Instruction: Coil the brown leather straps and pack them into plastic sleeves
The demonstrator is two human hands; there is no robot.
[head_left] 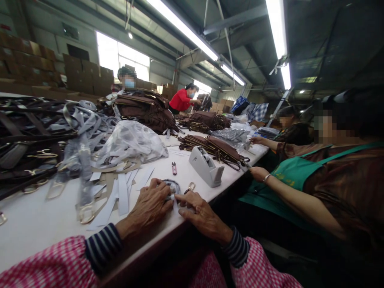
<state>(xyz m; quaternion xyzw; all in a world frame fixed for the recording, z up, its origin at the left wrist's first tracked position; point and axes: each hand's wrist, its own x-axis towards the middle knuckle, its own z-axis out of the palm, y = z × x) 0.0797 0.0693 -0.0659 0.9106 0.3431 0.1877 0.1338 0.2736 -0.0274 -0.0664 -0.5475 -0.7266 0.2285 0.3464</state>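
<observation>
Left hand [153, 202] is on a coiled strap [174, 185], right hand [202, 212] by a white strip [175, 205], can't tell if either's fingers are clamped tho.

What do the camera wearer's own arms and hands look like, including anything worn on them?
Both arms have pink-and-white gingham sleeves, ending in dark, navy-looking cuffs with pale stripes running around them. The left hand and right hand are bare, without gloves.
</observation>
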